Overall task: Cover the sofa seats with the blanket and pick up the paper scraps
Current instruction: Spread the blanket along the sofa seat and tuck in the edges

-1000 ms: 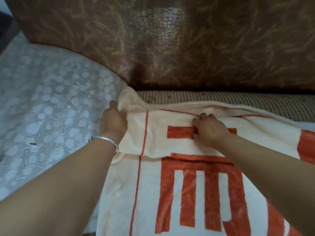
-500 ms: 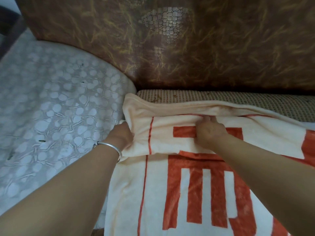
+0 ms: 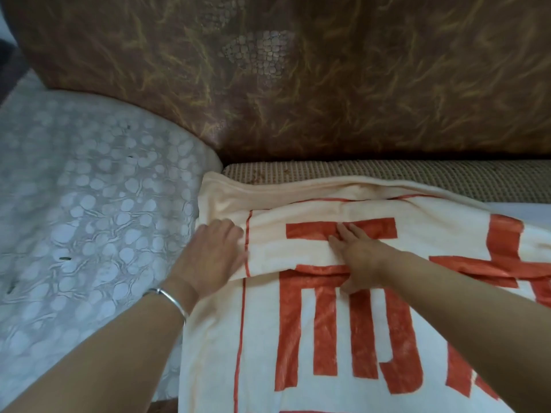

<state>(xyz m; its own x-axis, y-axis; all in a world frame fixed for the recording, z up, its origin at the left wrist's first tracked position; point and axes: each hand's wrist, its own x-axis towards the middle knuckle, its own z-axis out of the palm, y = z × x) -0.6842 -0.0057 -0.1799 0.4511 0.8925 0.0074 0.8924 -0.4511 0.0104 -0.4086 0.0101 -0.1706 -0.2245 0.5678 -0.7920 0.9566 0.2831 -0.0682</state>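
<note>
A cream blanket [image 3: 313,338] with large orange-red shapes and a thin red border line lies over the sofa seat [image 3: 387,174]. Its far edge is folded back toward me in a band. My left hand [image 3: 211,257], with a silver bangle on the wrist, rests flat on the fold's left end, fingers fairly straight. My right hand [image 3: 357,251] presses flat on the fold over an orange bar, fingers extended. A strip of woven tan seat stays bare behind the blanket. I see no paper scraps.
The brown patterned sofa backrest [image 3: 328,79] rises behind the seat. A rounded white armrest [image 3: 89,210] with a bubbly texture fills the left side, right beside the blanket's left edge. Small brown crumbs [image 3: 262,174] dot the bare seat strip.
Both hands gripped the folded edge earlier. They have now let go and lie flat on the fold. The left hand moved down from the corner.
</note>
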